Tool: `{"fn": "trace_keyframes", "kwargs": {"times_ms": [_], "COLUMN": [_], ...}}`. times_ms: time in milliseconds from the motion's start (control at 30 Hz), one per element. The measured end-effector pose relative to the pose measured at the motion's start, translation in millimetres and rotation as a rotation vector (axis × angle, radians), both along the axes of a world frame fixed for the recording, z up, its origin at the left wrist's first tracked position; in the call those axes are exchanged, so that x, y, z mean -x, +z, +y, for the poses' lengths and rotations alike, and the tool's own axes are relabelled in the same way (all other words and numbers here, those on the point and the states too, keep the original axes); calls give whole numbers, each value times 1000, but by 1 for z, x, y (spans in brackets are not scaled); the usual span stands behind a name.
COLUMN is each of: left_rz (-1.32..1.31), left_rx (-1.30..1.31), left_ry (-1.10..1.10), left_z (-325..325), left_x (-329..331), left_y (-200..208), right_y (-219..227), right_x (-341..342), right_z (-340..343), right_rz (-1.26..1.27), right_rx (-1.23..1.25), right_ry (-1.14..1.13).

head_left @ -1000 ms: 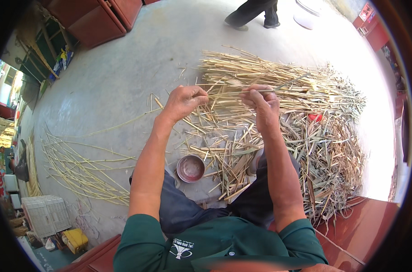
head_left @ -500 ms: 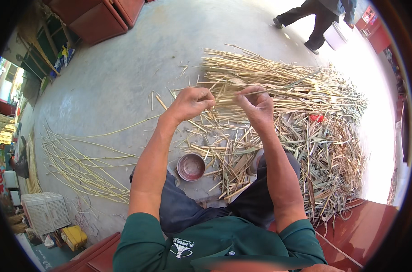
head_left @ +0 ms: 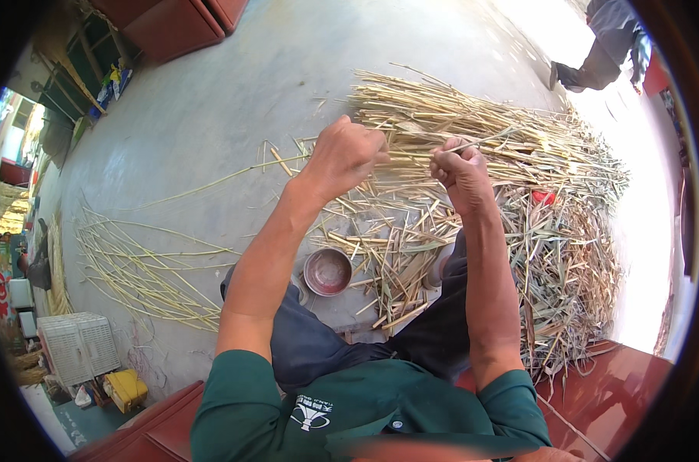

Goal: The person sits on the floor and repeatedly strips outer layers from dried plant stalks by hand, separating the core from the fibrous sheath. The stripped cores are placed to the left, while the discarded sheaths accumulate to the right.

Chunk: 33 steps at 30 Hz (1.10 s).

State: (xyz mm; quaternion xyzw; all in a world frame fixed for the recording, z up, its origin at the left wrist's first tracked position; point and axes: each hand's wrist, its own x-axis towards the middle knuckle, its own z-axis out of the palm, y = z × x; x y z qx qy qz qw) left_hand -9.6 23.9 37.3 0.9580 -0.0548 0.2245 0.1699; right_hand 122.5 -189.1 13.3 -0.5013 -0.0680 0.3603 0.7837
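My left hand (head_left: 348, 154) is closed, knuckles up, at the near end of the straw bundle. A long thin stalk (head_left: 219, 182) runs up to it from the left and appears gripped in the fist; the fingertips are hidden. Just to the right, my right hand (head_left: 463, 171) pinches a stalk between thumb and fingers, and a dry leafy tip (head_left: 497, 138) sticks out to its right. Whether both hands hold one and the same stalk I cannot tell. Beyond them lies the big bundle of dry stalks (head_left: 442, 115) on the floor.
Cut leaves and husks (head_left: 565, 269) are heaped at my right. A small round bowl (head_left: 328, 272) stands between my feet. Loose green-yellow stalks (head_left: 149, 269) lie at left, near a white crate (head_left: 80, 348) and a yellow box (head_left: 125, 390). A person (head_left: 607, 50) walks at the upper right.
Both hands have moved slightly up and to the right, farther apart; the left has turned knuckles up. The long stalk has risen with them. The walking person has gone farther right.
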Motion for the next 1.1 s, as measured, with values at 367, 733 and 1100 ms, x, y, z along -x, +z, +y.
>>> {"fn": "trace_keyframes", "kwargs": {"times_ms": [367, 733, 1100], "left_rz": [47, -112, -82], "left_rx": [-163, 114, 99], "left_ry": [3, 65, 2], "left_z": [-8, 24, 7], "left_x": [13, 47, 37], "left_y": [0, 56, 17], "right_y": [1, 3, -1], "right_x": [16, -18, 62], "right_z": [6, -15, 45], "right_rz": [-758, -397, -337], "right_rx": [571, 298, 73], "right_ry": [48, -135, 282]}}
